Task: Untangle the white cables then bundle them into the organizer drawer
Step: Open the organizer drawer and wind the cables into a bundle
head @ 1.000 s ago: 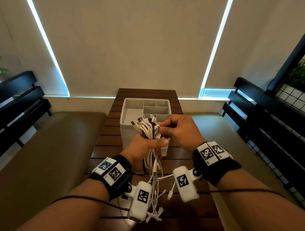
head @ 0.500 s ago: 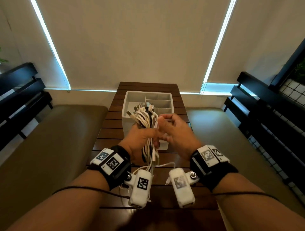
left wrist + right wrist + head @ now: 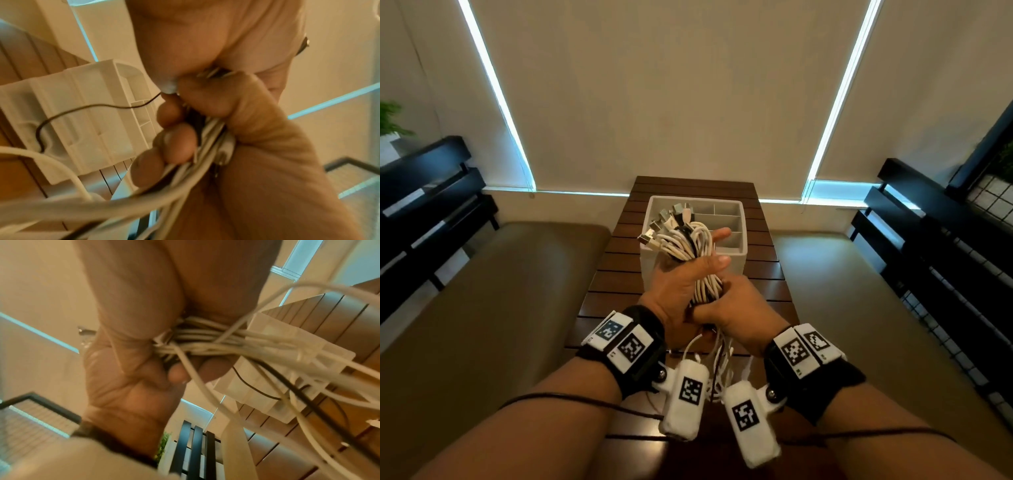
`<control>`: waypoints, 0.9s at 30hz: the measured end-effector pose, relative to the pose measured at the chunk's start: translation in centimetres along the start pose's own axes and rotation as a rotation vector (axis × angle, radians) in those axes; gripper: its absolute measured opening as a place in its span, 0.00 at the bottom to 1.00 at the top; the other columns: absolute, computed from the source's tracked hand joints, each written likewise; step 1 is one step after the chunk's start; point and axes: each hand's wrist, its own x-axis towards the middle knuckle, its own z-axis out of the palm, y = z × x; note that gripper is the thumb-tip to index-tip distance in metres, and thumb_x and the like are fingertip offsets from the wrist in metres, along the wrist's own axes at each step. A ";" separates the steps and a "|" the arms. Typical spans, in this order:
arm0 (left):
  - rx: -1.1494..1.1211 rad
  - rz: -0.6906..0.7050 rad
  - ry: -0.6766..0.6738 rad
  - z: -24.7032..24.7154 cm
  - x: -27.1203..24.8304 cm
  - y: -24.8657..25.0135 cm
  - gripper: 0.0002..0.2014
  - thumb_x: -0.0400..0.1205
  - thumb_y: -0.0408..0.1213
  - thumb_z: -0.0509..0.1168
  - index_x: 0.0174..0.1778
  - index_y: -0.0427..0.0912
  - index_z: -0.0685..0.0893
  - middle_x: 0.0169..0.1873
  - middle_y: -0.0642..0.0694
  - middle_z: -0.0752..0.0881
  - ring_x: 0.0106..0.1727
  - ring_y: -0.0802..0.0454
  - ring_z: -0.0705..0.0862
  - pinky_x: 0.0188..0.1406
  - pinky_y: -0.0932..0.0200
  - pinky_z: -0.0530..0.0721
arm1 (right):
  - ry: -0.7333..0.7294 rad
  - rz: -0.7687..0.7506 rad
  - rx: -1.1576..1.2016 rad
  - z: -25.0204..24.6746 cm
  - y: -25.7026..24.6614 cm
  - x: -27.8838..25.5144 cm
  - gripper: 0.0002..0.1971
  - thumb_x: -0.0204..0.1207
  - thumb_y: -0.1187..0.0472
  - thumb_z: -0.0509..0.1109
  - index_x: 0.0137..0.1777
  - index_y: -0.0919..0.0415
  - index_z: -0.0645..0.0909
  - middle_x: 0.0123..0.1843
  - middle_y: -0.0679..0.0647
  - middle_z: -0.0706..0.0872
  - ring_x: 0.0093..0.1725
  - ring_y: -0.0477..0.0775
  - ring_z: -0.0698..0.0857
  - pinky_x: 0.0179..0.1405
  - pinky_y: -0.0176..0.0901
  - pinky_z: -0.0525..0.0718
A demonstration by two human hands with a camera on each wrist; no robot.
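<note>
Both hands hold one bunch of white cables (image 3: 693, 255) above the near end of the desk (image 3: 616, 274), and each grip is clamped on that bunch.

On the left, a padded seat (image 3: 482, 291) runs alongside the desk, with dark slatted framing (image 3: 431, 192) behind it.

Next comes the left hand (image 3: 681, 287): it wraps the cables from the left side, its thumb lying across the front of the bunch and a fingertip showing past the far side. The left wrist view shows its fingertips (image 3: 176, 146) curled against the strands. Metal plug ends fan out from the top of the bunch, over the left part of the organizer drawer (image 3: 743, 240).

That drawer is white, split into several compartments, and stands on the desk just beyond the hands; the cables are held in front of and above it, not inside it.

Further right and lower, the right hand (image 3: 736, 311) grips the same bunch just below the left hand, touching it. In the right wrist view its fingers (image 3: 179, 373) close round the strands. Loose cable ends hang down below both hands, between the two wrist cameras.

Dark slatted framing (image 3: 935, 246) stands at the far right.
</note>
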 end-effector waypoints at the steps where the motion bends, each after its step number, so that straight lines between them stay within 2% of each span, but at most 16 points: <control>1: -0.003 0.001 -0.005 0.1 -0.1 0.0 0.24 0.74 0.30 0.70 0.68 0.34 0.80 0.66 0.41 0.85 0.42 0.52 0.87 0.41 0.54 0.86 | 0.010 0.016 -0.013 -0.1 0.0 0.0 0.11 0.65 0.78 0.72 0.47 0.70 0.84 0.40 0.69 0.88 0.37 0.66 0.87 0.41 0.59 0.88; 3: 0.049 -0.004 -0.013 -0.1 -0.2 -0.2 0.26 0.74 0.31 0.70 0.70 0.33 0.78 0.67 0.43 0.85 0.46 0.48 0.87 0.45 0.50 0.86 | 0.005 0.026 -0.034 -0.4 0.0 0.2 0.11 0.63 0.77 0.73 0.46 0.69 0.85 0.40 0.67 0.89 0.36 0.66 0.88 0.40 0.58 0.88; 4: 0.071 -0.006 -0.021 -0.2 -0.2 -0.4 0.28 0.74 0.32 0.72 0.71 0.33 0.77 0.67 0.42 0.84 0.49 0.44 0.86 0.48 0.48 0.86 | -0.003 0.020 -0.037 -0.5 0.1 0.2 0.12 0.63 0.77 0.73 0.47 0.68 0.85 0.41 0.66 0.90 0.39 0.67 0.89 0.43 0.60 0.89; 6: 0.079 -0.038 -0.055 -0.5 -0.3 -0.4 0.31 0.72 0.34 0.74 0.73 0.34 0.76 0.68 0.40 0.83 0.53 0.37 0.81 0.53 0.45 0.84 | -0.008 0.005 -0.014 -0.1 0.1 0.1 0.17 0.63 0.79 0.71 0.51 0.64 0.85 0.44 0.65 0.90 0.46 0.66 0.90 0.49 0.61 0.89; 7: 0.079 -0.055 -0.070 -0.4 -0.4 -0.3 0.32 0.72 0.35 0.74 0.73 0.35 0.76 0.68 0.39 0.83 0.55 0.36 0.79 0.54 0.44 0.84 | -0.006 0.002 0.012 0.1 0.1 0.0 0.20 0.64 0.80 0.70 0.54 0.64 0.84 0.44 0.63 0.90 0.46 0.63 0.90 0.47 0.58 0.89; 9: 0.082 -0.070 -0.069 -0.5 -0.5 -0.2 0.31 0.73 0.33 0.72 0.74 0.35 0.75 0.68 0.44 0.84 0.56 0.43 0.83 0.53 0.51 0.87 | 0.006 0.009 0.050 0.5 0.3 -0.3 0.20 0.66 0.81 0.69 0.56 0.66 0.82 0.39 0.60 0.89 0.37 0.57 0.89 0.35 0.48 0.87; 10: 0.072 -0.072 -0.072 -0.5 -0.5 -0.2 0.31 0.73 0.33 0.71 0.75 0.36 0.75 0.67 0.47 0.85 0.55 0.52 0.86 0.50 0.57 0.88 | 0.010 0.012 0.057 0.6 0.4 -0.4 0.19 0.66 0.81 0.69 0.56 0.67 0.81 0.38 0.60 0.88 0.32 0.54 0.88 0.30 0.45 0.85; 12: 0.040 -0.083 -0.090 -0.5 -0.7 -0.2 0.29 0.75 0.32 0.71 0.75 0.37 0.76 0.66 0.48 0.86 0.55 0.59 0.88 0.46 0.63 0.87 | 0.011 0.004 0.086 0.7 0.5 -0.6 0.20 0.67 0.81 0.69 0.57 0.65 0.80 0.39 0.61 0.87 0.32 0.56 0.87 0.27 0.46 0.85; 15: 0.013 -0.105 -0.084 -0.4 -0.8 -0.1 0.28 0.75 0.30 0.69 0.74 0.38 0.78 0.65 0.46 0.86 0.54 0.57 0.89 0.45 0.64 0.87 | 0.015 -0.004 0.142 0.7 0.4 -0.7 0.22 0.66 0.81 0.69 0.59 0.63 0.81 0.44 0.65 0.89 0.40 0.66 0.88 0.39 0.59 0.87; 16: 0.024 -0.109 -0.087 -0.4 -0.8 -0.1 0.28 0.75 0.31 0.68 0.74 0.38 0.78 0.67 0.47 0.85 0.57 0.60 0.88 0.46 0.65 0.86 | 0.000 0.000 0.175 0.7 0.4 -0.7 0.23 0.66 0.82 0.69 0.59 0.62 0.81 0.45 0.66 0.89 0.42 0.66 0.88 0.40 0.60 0.87; 19: 0.045 -0.141 -0.117 -0.2 -1.1 0.1 0.27 0.75 0.32 0.66 0.73 0.40 0.79 0.64 0.49 0.87 0.60 0.62 0.86 0.47 0.65 0.86 | -0.094 0.027 0.262 0.4 0.2 -0.8 0.22 0.69 0.82 0.66 0.58 0.58 0.82 0.42 0.62 0.89 0.40 0.57 0.90 0.32 0.45 0.86; 20: 0.048 -0.154 -0.121 -0.1 -1.1 0.0 0.27 0.75 0.32 0.66 0.73 0.40 0.79 0.62 0.49 0.88 0.60 0.61 0.87 0.47 0.64 0.86 | -0.118 0.033 0.268 0.3 0.2 -0.9 0.23 0.69 0.82 0.65 0.58 0.58 0.81 0.41 0.60 0.90 0.40 0.55 0.90 0.32 0.44 0.87; 23: 0.082 -0.159 -0.108 -0.2 -1.0 -0.2 0.26 0.77 0.32 0.70 0.73 0.42 0.80 0.58 0.47 0.90 0.57 0.56 0.88 0.46 0.61 0.87 | -0.115 0.016 0.270 0.2 0.3 -0.8 0.24 0.68 0.83 0.65 0.58 0.58 0.82 0.45 0.63 0.90 0.46 0.64 0.90 0.43 0.58 0.89; 24: 0.078 -0.174 -0.110 -0.3 -0.9 -0.3 0.26 0.76 0.33 0.71 0.72 0.43 0.81 0.56 0.44 0.90 0.56 0.52 0.89 0.46 0.58 0.87 | -0.099 0.003 0.261 0.2 0.4 -0.8 0.24 0.68 0.83 0.65 0.57 0.57 0.83 0.46 0.64 0.90 0.47 0.65 0.89 0.44 0.59 0.89; 25: 0.067 -0.197 -0.110 -0.4 -0.9 -0.3 0.26 0.75 0.34 0.71 0.72 0.45 0.81 0.53 0.42 0.90 0.54 0.49 0.89 0.45 0.55 0.87 | -0.081 0.000 0.251 0.3 0.7 -0.7 0.24 0.68 0.83 0.64 0.55 0.57 0.83 0.45 0.62 0.90 0.46 0.63 0.90 0.42 0.55 0.89; 27: 0.051 -0.231 -0.119 -0.5 -0.6 -0.4 0.26 0.75 0.35 0.71 0.73 0.47 0.81 0.50 0.39 0.91 0.48 0.49 0.89 0.41 0.53 0.87 | -0.052 0.024 0.248 0.4 0.8 -0.6 0.18 0.67 0.82 0.65 0.51 0.63 0.84 0.37 0.59 0.89 0.38 0.57 0.89 0.31 0.46 0.85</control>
